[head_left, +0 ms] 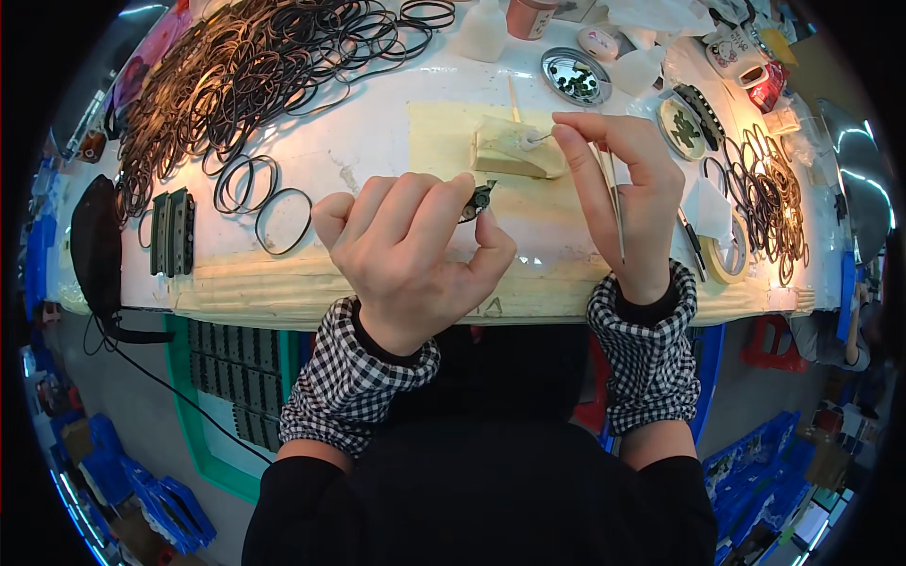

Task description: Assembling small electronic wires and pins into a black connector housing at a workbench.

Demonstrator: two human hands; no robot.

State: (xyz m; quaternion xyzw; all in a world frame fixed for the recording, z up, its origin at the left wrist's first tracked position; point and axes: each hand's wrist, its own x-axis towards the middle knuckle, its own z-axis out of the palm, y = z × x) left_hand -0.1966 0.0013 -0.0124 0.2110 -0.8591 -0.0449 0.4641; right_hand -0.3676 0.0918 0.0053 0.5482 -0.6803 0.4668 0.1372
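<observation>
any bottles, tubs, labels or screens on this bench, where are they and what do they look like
White bottle: back edge, centre, translucent plastic, no label showing.
Pinkish tub: right of the bottle, round, cut off by the frame.
Small round jar: right of the tub, white with a pink printed lid.
Box: far right corner, white with cartoon print.
Red-and-white pack: beside the box.
No screens visible.

A white plastic bottle (483, 31) stands at the far edge of the table, just left of a pinkish-brown cup (528, 16). Right of them lies a small round white container (598, 42) with a pink label, and at the far right a white printed pack (733, 49) sits beside a red one (768, 87).
</observation>
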